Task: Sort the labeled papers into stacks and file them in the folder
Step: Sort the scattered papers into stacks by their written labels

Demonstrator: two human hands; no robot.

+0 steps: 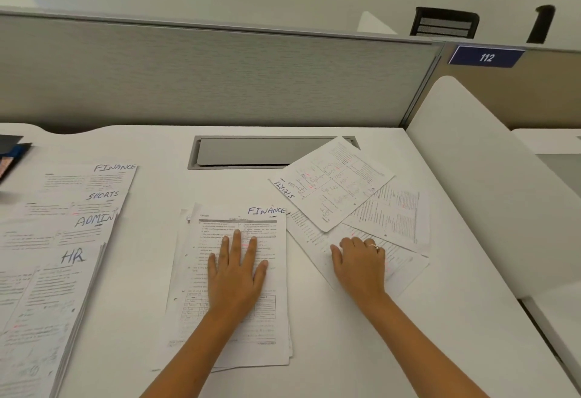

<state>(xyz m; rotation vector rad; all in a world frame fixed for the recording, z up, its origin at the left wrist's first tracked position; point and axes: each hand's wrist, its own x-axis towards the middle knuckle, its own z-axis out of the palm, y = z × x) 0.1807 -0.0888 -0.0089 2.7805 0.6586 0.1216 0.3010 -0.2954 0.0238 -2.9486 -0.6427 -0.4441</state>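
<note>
A stack of printed papers topped by a sheet marked FINANCE [267, 228] lies in the middle of the white desk [141, 287]. My left hand [235, 272] rests flat on it with straight, spread fingers. To the right lie several loose sheets; the top one, marked SPORTS [333, 184], is turned at an angle. My right hand [358, 262], wearing a ring, rests on a lower loose sheet [402, 262] with its fingers bent. On the left, overlapping sheets read FINANCE [94, 177], SPORTS [78, 204], ADMIN [69, 231] and HR [47, 303]. A dark folder [12, 152] shows at the far left edge.
A grey cable hatch [245, 151] is set into the desk at the back. A grey partition [220, 74] runs behind it, and a white curved divider [490, 184] closes the right side. A sign reading 112 [486, 57] hangs at the upper right.
</note>
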